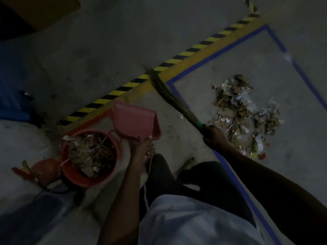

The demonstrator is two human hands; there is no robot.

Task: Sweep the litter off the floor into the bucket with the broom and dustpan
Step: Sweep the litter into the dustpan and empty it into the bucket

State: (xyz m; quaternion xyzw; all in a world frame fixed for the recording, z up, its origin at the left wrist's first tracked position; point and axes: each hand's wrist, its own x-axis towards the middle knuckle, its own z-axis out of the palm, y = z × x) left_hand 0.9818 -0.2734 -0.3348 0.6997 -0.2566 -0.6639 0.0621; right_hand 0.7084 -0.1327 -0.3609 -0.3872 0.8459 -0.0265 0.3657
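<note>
- A heap of litter lay on the concrete floor inside a blue tape outline, at 3 o'clock from the person.
- The right hand, fingers wrapped tight around the handle, held the broom, bristles pointing to 11 o'clock.
- The left hand, fingers pinching its handle, held the pink dustpan at the red bucket.
- The bucket, at 9 o'clock, was full of scraps.
- Yellow-black hazard tape ran diagonally beyond.
</note>
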